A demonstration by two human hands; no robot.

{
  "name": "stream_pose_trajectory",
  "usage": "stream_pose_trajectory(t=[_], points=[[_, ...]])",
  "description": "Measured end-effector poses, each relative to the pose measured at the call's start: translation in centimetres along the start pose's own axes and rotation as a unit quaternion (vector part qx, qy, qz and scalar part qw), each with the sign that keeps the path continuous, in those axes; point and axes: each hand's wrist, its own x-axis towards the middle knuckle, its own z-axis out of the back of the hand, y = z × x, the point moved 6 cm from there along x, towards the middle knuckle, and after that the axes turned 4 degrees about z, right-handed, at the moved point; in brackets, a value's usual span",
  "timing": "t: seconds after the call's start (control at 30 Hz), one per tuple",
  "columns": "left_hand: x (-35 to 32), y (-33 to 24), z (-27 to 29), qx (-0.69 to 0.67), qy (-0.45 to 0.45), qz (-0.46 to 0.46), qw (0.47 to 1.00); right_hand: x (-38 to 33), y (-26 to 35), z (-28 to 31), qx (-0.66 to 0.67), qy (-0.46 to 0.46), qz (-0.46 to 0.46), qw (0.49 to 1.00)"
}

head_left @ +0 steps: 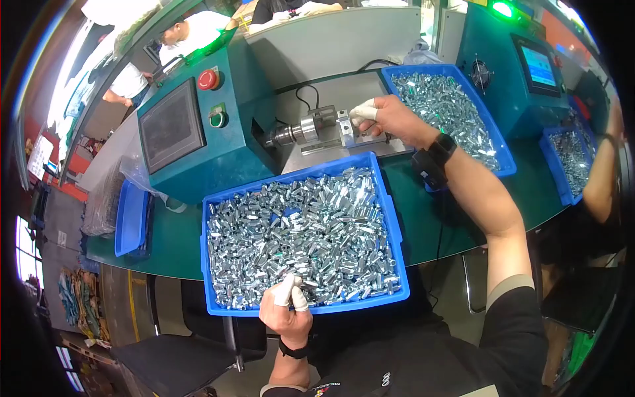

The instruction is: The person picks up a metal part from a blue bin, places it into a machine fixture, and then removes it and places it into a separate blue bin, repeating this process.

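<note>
My left hand (286,311) rests at the near rim of a blue tray (395,233) heaped with small silver metal nuts (301,228). Its white-taped fingertips pinch into the pile, on one or two nuts. My right hand (390,118), a white cot on one finger and a black watch on the wrist, reaches to the metal fixture (345,127) beside the chuck (301,131) of a teal machine (198,126). Its fingertips press on the fixture; any part under them is hidden.
A second blue tray (503,162) of silver parts lies behind my right arm. At right, another teal machine (522,66) with a screen, a third tray (562,192), and another person's arm (598,178). An empty blue tray (131,218) sits left. People work beyond.
</note>
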Motion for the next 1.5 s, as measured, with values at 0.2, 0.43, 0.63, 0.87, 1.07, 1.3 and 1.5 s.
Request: stream_pose_trajectory(t=[0.2, 0.43, 0.63, 0.87, 1.07, 1.3, 1.5], points=[[-0.2, -0.1, 0.8, -0.003, 0.002, -0.012, 1.000, 0.0, 6.9, -4.4, -0.355, -0.105, 0.127, 0.920], [-0.3, -0.5, 0.5, -0.004, -0.005, -0.013, 1.000, 0.2, 9.7, -5.5, -0.552, -0.103, 0.134, 0.816], [-0.2, -0.2, 1.2, -0.012, -0.007, -0.008, 1.000, -1.7, 9.4, -0.8, -0.564, -0.127, 0.095, 0.811], [0.5, -0.3, 0.9, -0.026, 0.002, -0.021, 0.999, -8.8, 6.1, 6.7, -0.615, -0.165, 0.066, 0.769], [-0.1, 0.2, 1.0, -0.013, 0.008, -0.019, 1.000, -9.2, 7.2, -10.1, -0.454, 0.085, 0.256, 0.849], [-0.1, -0.5, 0.5, -0.021, -0.004, -0.011, 1.000, -8.7, 5.7, -14.0, -0.507, 0.192, 0.313, 0.780], [0.2, -0.2, 0.9, -0.023, 0.001, -0.012, 1.000, -9.7, 6.8, -12.3, -0.479, 0.137, 0.323, 0.805]])
